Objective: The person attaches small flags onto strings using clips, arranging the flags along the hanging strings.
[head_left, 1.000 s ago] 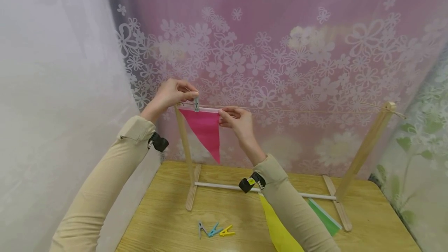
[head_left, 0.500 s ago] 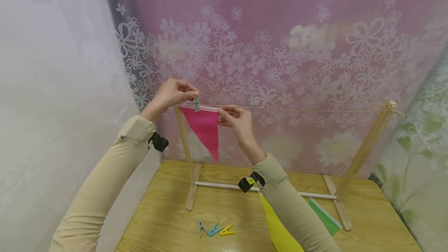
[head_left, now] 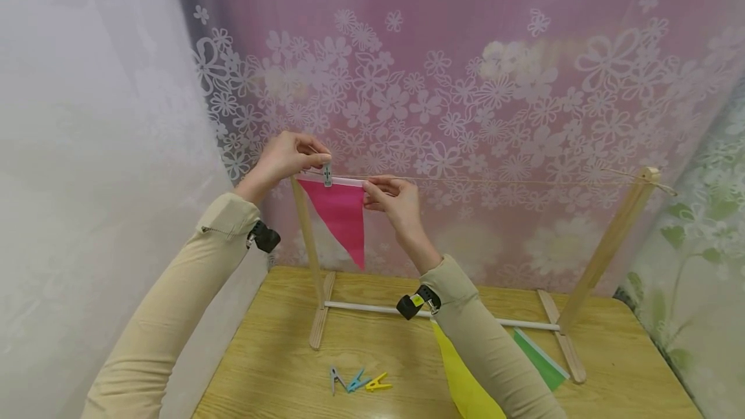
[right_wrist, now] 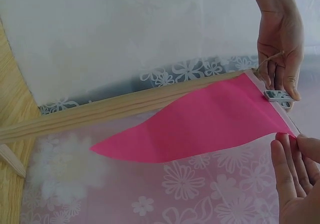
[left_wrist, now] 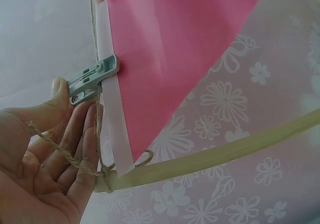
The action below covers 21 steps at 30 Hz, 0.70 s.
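A pink triangular pennant (head_left: 343, 215) with a white top band hangs point down beside the left post, its band along the twine (head_left: 465, 180). My left hand (head_left: 288, 155) pinches the upper end of a grey-green clothespin (left_wrist: 95, 78), whose other end sits over the white band. Thumb and fingers of my right hand (head_left: 396, 202) pinch the pennant's right top corner. In the left wrist view the twine runs close along the band to a knot on the post, and a loose twine end crosses the left palm.
A wooden stand with a left post (head_left: 306, 238), right post (head_left: 611, 244) and white crossbar (head_left: 372, 308) stands on the table (head_left: 262, 367). Grey (head_left: 335, 379), blue (head_left: 357, 380) and yellow clothespins (head_left: 378, 382) lie in front. Yellow (head_left: 460, 374) and green pennants (head_left: 541, 361) lie partly under the right forearm.
The pennant has shifted very slightly at its right corner and lower tip. Both hands keep their grip in nearly the same place.
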Tool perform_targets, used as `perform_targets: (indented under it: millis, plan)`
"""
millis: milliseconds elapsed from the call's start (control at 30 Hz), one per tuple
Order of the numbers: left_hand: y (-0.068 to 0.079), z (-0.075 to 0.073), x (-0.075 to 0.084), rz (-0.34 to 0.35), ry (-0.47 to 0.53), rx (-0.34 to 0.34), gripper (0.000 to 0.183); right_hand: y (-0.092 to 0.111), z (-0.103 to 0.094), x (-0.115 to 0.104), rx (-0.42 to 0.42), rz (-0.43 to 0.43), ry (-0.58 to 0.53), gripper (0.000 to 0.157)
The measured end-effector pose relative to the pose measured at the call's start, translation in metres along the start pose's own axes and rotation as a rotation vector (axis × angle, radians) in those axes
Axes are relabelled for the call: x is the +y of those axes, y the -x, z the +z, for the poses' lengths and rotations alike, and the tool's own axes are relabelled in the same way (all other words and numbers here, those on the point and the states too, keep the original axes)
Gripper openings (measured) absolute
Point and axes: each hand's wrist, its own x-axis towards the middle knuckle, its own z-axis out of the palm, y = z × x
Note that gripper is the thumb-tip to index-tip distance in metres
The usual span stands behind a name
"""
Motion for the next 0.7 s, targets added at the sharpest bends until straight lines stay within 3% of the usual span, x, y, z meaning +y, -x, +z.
perform_targets:
  millis: [700]
  plan:
    - [0.0014, -0.0011, 0.0003, 0.007, -0.029, -0.050, 0.029, 0.0006, 0.0007, 0.0027, -0.013, 0.010, 0.002, 0.026]
